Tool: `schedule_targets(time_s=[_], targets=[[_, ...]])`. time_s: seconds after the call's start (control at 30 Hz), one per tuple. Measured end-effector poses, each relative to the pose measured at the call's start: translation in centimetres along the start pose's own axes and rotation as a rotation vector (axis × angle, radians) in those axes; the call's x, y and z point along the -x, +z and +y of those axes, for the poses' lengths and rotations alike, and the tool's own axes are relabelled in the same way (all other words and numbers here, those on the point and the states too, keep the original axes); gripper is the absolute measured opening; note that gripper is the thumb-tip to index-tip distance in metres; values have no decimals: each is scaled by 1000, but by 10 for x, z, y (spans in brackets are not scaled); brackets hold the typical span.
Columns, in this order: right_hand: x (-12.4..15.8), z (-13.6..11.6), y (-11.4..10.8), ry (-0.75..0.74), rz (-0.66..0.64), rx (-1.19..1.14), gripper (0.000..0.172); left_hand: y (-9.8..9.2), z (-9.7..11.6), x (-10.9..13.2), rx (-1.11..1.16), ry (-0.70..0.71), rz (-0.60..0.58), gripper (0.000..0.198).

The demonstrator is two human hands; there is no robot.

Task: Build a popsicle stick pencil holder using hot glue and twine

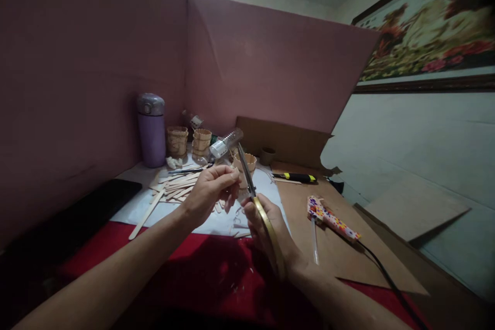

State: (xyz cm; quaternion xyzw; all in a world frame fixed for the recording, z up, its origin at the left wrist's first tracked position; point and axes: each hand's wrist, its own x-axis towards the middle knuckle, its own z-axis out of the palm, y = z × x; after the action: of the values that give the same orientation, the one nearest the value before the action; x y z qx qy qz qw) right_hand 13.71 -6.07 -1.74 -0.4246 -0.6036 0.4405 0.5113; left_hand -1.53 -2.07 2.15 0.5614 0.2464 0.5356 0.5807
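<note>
My right hand grips a pair of scissors by its gold-coloured handles, the blades pointing up and away from me. Just left of the blades, my left hand is closed in a pinch; what sits between its fingertips is too small to make out. Under and beyond that hand lies a loose pile of wooden craft sticks on a white sheet. Behind the scissors stands a scalloped wooden cup, partly hidden. A clear plastic bottle with a white label leans above it.
A purple flask and two more wooden cups stand at the back left. On brown cardboard to the right are a flowered glue gun with its cord, a clear glue stick and a yellow-black cutter. Pink panels wall the back.
</note>
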Motion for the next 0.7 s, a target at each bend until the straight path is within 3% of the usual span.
schedule_targets(time_s=[0.2,0.33,0.43,0.57,0.7], targets=[[-9,6,-6,-14,90,-68,32,-1,-2,2,-128,-89,-93,26],[-7,-1,-7,-105,153,-139,30,-2,0,5,-267,-208,-319,23],[-4,-7,-6,-212,209,-128,29,-3,1,6,-339,-223,-443,24],[-6,-5,-5,-196,242,-136,32,0,-7,6,-332,-260,-430,25],[-17,4,-7,-52,330,-255,37,6,-21,3,-410,-280,-232,27]])
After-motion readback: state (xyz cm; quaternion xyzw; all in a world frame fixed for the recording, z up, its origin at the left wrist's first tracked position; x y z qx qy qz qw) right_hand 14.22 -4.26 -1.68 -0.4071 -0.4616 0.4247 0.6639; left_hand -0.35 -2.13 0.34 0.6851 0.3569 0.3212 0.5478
